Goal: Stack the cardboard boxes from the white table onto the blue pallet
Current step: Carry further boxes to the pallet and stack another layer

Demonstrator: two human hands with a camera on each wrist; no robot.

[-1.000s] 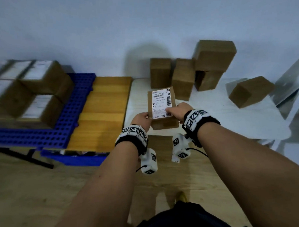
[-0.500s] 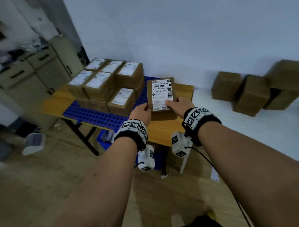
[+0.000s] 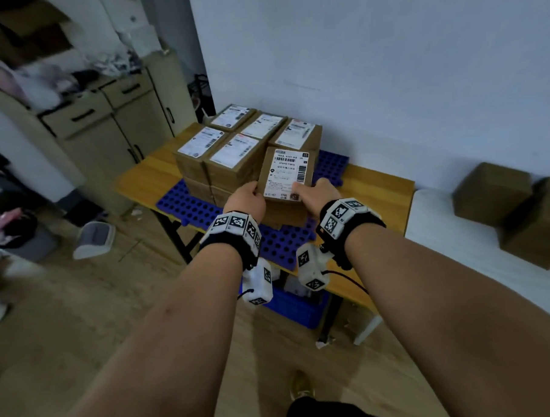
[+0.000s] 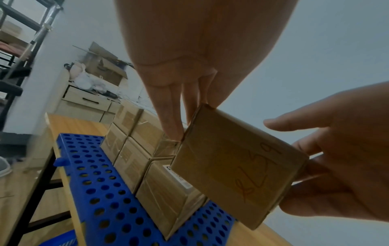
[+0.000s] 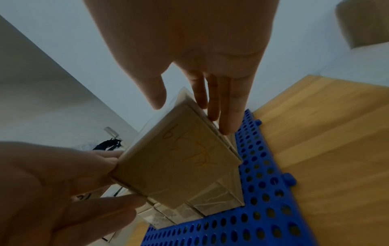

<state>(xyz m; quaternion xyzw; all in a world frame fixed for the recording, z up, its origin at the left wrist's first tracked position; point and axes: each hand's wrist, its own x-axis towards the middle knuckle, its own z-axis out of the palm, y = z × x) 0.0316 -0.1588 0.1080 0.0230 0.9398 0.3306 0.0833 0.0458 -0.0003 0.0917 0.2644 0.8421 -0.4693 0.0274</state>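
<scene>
Low in the head view, two bare forearms reach up the frame, each with a wristband (image 3: 233,229) of black-and-white square markers and a small white camera block hung under it. At frame centre the left hand (image 3: 246,200) and right hand (image 3: 319,196) hold one box (image 3: 286,179) between them, thumbs on its top, fingers running along its two sides. The hands are apart, one clamped on each side. The box is tilted, its near end toward the person, and sits in the air over a lower box (image 3: 285,216) on the pallet (image 3: 191,205).

On top the held box carries a white shipping label with a barcode and small print, too blurred to read. In the left wrist view its near end (image 4: 238,168) bears orange handwriting that looks like "6524", though I cannot be sure; the same scrawl shows in the right wrist view.

Just beyond, above centre, stands the stack (image 3: 233,153) of labelled boxes, two layers high, on the blue perforated pallet, which lies on a wooden table (image 3: 377,188). A blue bin (image 3: 295,308) sits under that table. At the right edge, two plain boxes (image 3: 519,210) rest on the white table (image 3: 458,250). In the upper left stands a beige cabinet (image 3: 112,121) with clutter on top.
</scene>
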